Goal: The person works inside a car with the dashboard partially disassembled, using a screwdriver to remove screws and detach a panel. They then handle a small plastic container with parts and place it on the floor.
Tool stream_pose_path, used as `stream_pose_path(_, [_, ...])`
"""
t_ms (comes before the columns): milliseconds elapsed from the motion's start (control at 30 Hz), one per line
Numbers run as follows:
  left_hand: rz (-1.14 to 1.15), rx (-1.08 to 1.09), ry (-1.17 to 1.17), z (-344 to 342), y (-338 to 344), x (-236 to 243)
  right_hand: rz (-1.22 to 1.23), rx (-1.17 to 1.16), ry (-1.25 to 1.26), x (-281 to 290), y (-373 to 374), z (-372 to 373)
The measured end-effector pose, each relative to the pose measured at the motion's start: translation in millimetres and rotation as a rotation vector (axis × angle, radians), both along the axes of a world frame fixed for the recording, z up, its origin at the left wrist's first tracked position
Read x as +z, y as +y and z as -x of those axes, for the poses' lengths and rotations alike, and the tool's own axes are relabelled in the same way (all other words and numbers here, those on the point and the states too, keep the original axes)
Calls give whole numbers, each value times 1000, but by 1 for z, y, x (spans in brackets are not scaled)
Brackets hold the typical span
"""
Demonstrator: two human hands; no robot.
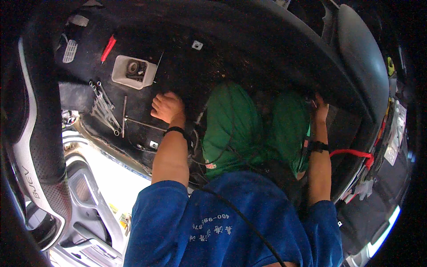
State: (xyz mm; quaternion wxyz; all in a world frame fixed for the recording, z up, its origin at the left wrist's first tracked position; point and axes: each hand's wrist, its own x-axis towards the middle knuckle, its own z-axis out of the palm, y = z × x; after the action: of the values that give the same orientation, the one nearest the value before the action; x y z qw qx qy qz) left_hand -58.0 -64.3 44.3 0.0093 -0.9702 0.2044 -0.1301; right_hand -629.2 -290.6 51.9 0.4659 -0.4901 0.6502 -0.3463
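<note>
My left hand [168, 107] is curled into a fist and rests on the dark car floor, just left of my green-trousered knee. Nothing shows in it. Beside its wrist lies a metal T-handle wrench [124, 116], its long shaft running under my forearm. A small off-white bin [151, 76] with metal parts inside stands beyond the fist. My right hand [320, 109] is beside my other knee, at the black trim on the right. A thumb or finger points up there, but most of the fingers are hidden, so its grip is unclear.
Several combination wrenches [103, 110] lie left of the T-handle. A red-handled tool [108, 48] and pedals [70, 51] are farther off. The steering wheel [29, 111] and open door [91, 196] stand left. A red strap [353, 153] hangs right; a black cable [235, 209] crosses my shirt.
</note>
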Motion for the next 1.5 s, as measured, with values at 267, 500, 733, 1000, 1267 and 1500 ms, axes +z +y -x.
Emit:
stream_pose_path(267, [56,-30,23,-5,11,-25,175,321,229,-31,-8,40])
stream_pose_path(500, [359,252,505,-51,14,-11,171,407,441,13,1,12])
stream_pose_path(733, [1038,566,1621,-164,0,22,253,292,276,76,54,24])
stream_pose_path(1000, [901,126,1229,-92,-14,100,-130,-251,-173,195,108,11])
stream_pose_path(1267, [215,-735,706,68,5,263,-30,150,-274,257,127,-53])
stream_pose_path(1500, [200,-1103,764,173,-15,334,-83,370,-712,266,151,-98])
